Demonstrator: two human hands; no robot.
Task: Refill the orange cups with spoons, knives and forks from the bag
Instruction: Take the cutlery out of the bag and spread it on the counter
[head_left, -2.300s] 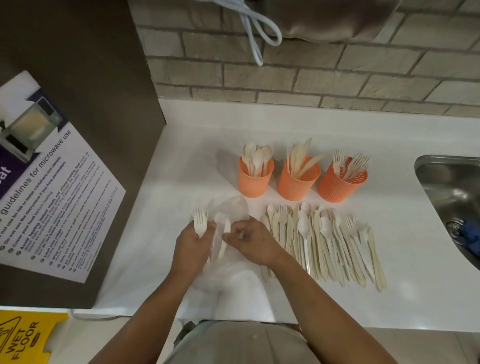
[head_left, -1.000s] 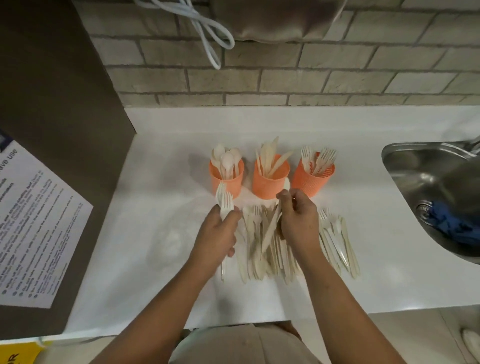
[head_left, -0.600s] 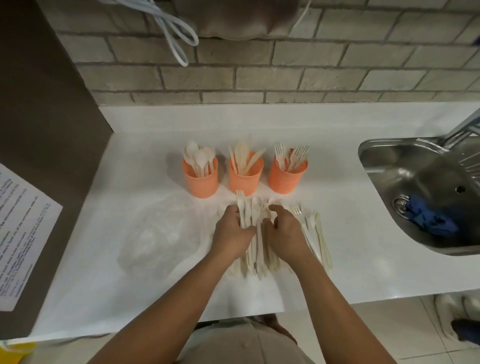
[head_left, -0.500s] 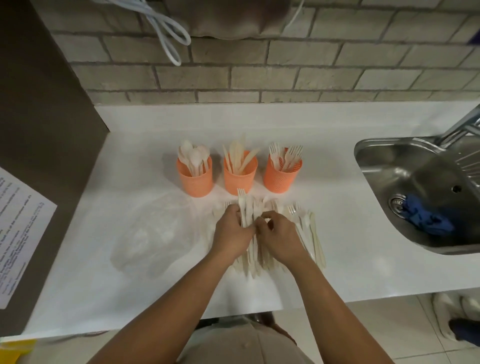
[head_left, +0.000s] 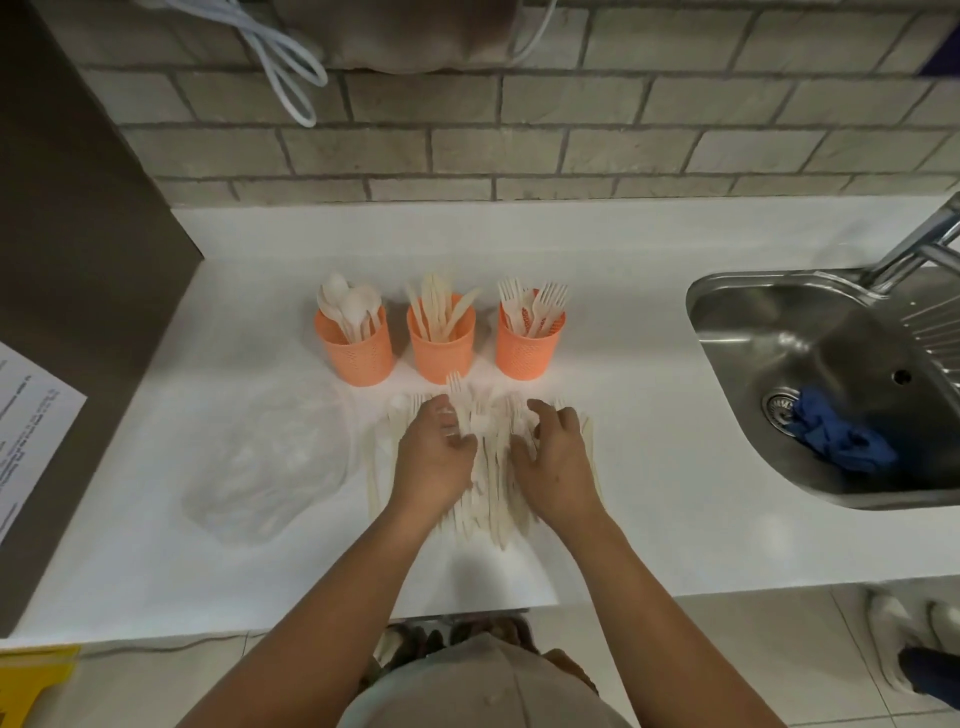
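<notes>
Left hand was found clamped on forks; right hand, since parted from it, was seen on the cutlery pile between orange cups and counter front edge, grip undetermined. Sorting was judged ongoing.

- Bare counter runs wide between the cutlery pile and the sink
- Three orange cups stand close together just behind the pile, gaps narrow, cutlery bristling from their tops
- The bag lies crumpled left of the pile
- An open strip runs behind the cups to the brick wall
</notes>
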